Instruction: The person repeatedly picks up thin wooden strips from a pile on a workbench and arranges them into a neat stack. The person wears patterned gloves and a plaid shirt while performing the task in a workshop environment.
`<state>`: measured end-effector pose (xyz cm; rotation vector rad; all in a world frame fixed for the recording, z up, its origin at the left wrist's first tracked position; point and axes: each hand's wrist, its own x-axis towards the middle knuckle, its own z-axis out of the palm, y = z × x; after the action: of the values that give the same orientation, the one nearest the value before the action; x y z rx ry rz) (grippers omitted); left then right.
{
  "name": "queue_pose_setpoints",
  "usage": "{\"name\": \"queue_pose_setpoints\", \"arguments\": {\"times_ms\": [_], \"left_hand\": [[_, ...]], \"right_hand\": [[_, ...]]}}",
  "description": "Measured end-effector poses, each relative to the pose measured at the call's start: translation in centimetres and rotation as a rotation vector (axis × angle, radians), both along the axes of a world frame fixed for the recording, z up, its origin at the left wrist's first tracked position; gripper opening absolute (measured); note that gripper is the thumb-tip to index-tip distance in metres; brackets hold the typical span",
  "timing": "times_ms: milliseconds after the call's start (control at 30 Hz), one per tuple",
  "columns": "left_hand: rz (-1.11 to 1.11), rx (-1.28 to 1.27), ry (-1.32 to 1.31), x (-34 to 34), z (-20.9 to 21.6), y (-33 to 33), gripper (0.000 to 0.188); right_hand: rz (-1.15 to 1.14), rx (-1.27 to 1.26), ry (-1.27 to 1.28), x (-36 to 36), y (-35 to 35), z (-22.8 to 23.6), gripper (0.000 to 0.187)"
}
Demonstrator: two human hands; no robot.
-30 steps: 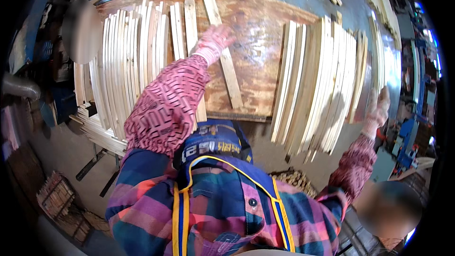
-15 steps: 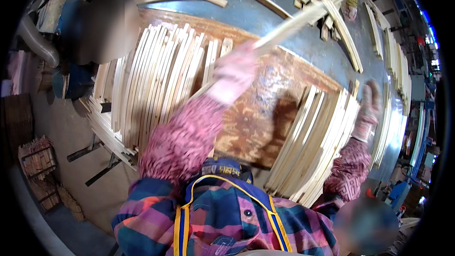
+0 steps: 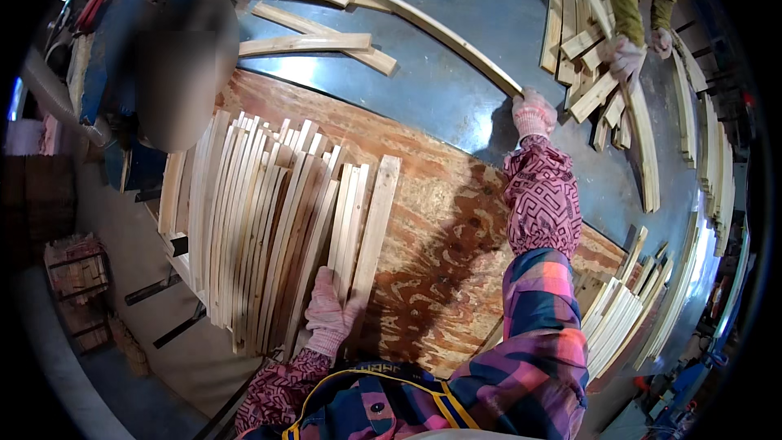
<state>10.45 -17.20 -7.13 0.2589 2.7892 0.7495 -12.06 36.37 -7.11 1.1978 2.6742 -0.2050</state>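
My right hand [image 3: 535, 116], in a pale knitted glove, reaches far over the blue-grey metal tabletop and is closed on the near end of a long, slightly curved wooden strip [image 3: 444, 37]. That strip slants away to the far left. My left hand [image 3: 330, 314], gloved as well, is low at the near side with thumb and fingers apart. It rests against the near part of a row of upright-edged wooden strips [image 3: 273, 220] on the left. A brown plywood board [image 3: 440, 236] lies beneath and between the stacks.
Another person's gloved hand [image 3: 626, 59] is on a jumbled wood pile [image 3: 582, 41] at the far right. Several loose strips [image 3: 314, 42] lie at the far left. A second stack [image 3: 611, 318] stands at the near right. Blue machinery [image 3: 134, 8] borders the left.
My left hand, which was swinging a strip toward the far right, is back at the left stack. My right hand has moved from beside the right stack to the curved strip's end.
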Motion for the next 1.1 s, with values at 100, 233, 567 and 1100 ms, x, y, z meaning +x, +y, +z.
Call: {"name": "queue_pose_setpoints", "arguments": {"times_ms": [100,233,567,1100], "left_hand": [[-0.140,-0.437,-0.231,-0.7,1.8,2.5,0.113],[-0.164,-0.218,-0.228,-1.7,2.2,2.8,0.103],[-0.400,-0.084,0.542,-6.8,5.3,3.8,0.091],[-0.025,-0.336,0.209,-7.5,4.7,-6.1,0.050]], "right_hand": [[0.023,-0.398,0.128,2.1,0.2,-0.8,0.048],[0.046,-0.643,0.318,9.5,-5.2,0.2,0.047],[0.548,-0.166,0.634,14.3,-14.1,6.9,0.038],[0.743,0.123,0.079,-20.7,-25.9,4.9,0.087]]}}
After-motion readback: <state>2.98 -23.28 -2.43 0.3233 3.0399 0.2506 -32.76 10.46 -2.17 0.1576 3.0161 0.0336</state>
